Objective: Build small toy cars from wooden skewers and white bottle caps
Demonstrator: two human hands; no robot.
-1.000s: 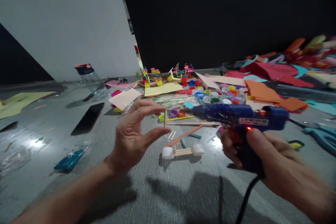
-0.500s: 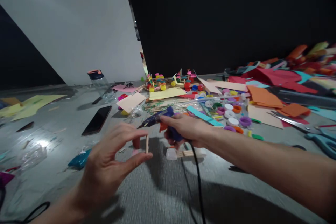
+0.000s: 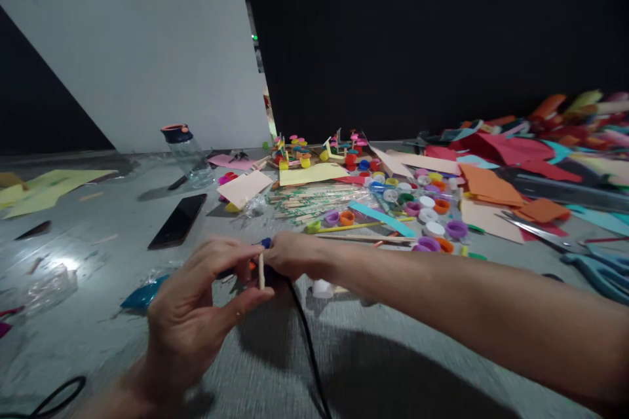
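Note:
My left hand (image 3: 196, 314) pinches a short wooden stick (image 3: 261, 271) upright between thumb and forefinger, low in the middle of the view. My right hand (image 3: 289, 255) reaches across from the right and grips a blue glue gun (image 3: 266, 243), which is mostly hidden behind both hands; only a blue tip and a bit of orange show. Its black cord (image 3: 307, 347) trails toward me over the grey floor. Just right of the hands lies a small stick frame with white caps (image 3: 323, 288), partly hidden by my right forearm.
A black phone (image 3: 177, 220) and a clear jar with a blue lid (image 3: 187, 154) lie to the left. Several coloured bottle caps (image 3: 427, 213), wooden sticks (image 3: 314, 200), paper sheets (image 3: 490, 184) and blue scissors (image 3: 597, 265) spread across the right. A teal packet (image 3: 140, 294) lies left.
My right hand has carried the glue gun leftward across the floor until it sits behind my left hand. My left hand with the stick has dropped lower.

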